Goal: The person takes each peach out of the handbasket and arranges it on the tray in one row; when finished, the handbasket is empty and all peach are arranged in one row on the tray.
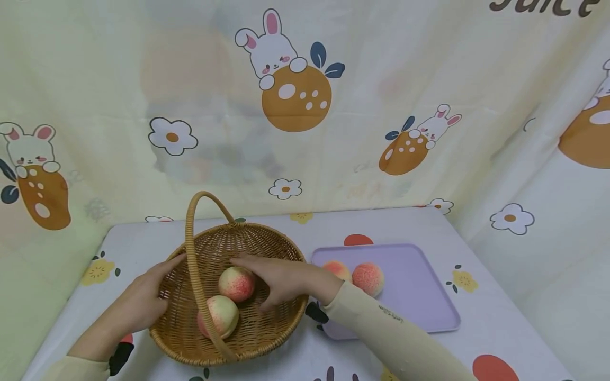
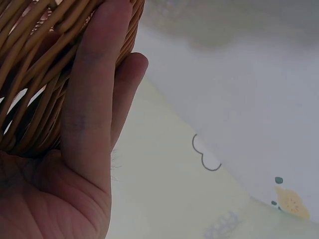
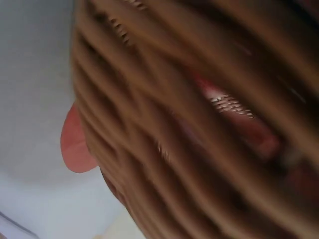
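Note:
A round wicker basket [image 1: 281, 338] with a tall arched handle stands on the table, left of centre. Two yellow-red peaches lie inside: one peach [image 1: 236, 283] nearer the middle, another peach [image 1: 224, 316] in front of it, partly behind the handle. My left hand [image 1: 143, 301] grips the left rim; in the left wrist view its fingers [image 2: 89, 94] run straight along the outer wicker wall. My right hand [image 1: 281, 278] reaches over the right side of the basket, fingers spread, fingertips close to the upper edge of the middle peach. The right wrist view shows blurred wicker.
To the right of the basket lies a purple tray [image 1: 414, 296] with two more peaches [image 1: 368, 279] at its left end, one partly hidden by my right arm. A patterned cloth [image 1: 476, 328] covers the table; a printed curtain [image 1: 362, 169] hangs behind it.

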Motion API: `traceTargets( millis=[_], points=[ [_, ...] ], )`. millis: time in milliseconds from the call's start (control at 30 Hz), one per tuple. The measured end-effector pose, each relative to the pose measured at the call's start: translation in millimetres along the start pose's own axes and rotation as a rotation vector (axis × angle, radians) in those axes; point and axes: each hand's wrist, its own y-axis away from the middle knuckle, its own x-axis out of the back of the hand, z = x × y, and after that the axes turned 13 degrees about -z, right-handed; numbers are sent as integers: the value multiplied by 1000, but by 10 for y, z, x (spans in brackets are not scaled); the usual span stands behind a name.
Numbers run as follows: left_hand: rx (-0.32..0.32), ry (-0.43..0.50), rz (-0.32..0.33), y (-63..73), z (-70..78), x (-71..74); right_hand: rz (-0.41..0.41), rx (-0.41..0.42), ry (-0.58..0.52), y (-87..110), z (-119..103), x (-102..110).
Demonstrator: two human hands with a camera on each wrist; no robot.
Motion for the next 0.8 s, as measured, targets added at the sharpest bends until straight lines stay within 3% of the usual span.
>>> traceTargets(
  millis=[167, 400, 800],
  points=[
    [-19, 4, 9, -2, 17, -9, -55, -36, 8, -19, -3, -38],
    [2, -14, 9, -6, 8, -21, 40, -111, 34, -1, -15, -53],
    [-31, -23, 25, 5, 21, -21, 108, -97, 55, -25, 11, -82]
  ],
)
